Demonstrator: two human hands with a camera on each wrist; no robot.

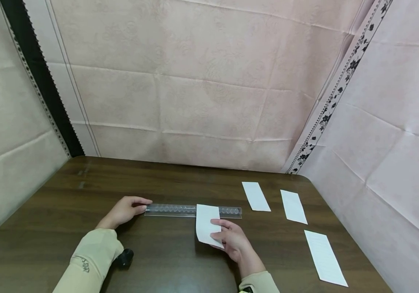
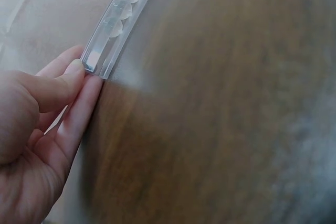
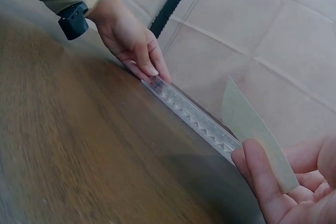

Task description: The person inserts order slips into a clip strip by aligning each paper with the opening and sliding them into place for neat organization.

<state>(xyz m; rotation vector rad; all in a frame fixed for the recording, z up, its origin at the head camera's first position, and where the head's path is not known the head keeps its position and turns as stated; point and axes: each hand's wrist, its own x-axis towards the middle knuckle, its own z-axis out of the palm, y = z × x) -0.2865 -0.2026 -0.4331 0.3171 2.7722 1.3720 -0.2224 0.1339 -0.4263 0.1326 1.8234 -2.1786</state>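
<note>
My left hand (image 1: 126,211) pinches the left end of a clear plastic ruler (image 1: 171,210) with a row of cut-out shapes along it. In the left wrist view the thumb (image 2: 60,90) presses on the end of the ruler (image 2: 122,17), and fingers lie beneath. My right hand (image 1: 234,241) grips a small white paper card (image 1: 206,224) by its right edge, between thumb and fingers. From the head the card covers part of the ruler; whether they touch I cannot tell. In the right wrist view the card (image 3: 252,129) stands tilted.
On the right of the brown wooden table (image 1: 165,260) lie a white card (image 1: 256,196), a second card (image 1: 294,206) and a larger one (image 1: 326,258). Pale cloth (image 1: 180,101) hangs behind the table and at both sides. A black device (image 1: 124,259) sits at the left wrist.
</note>
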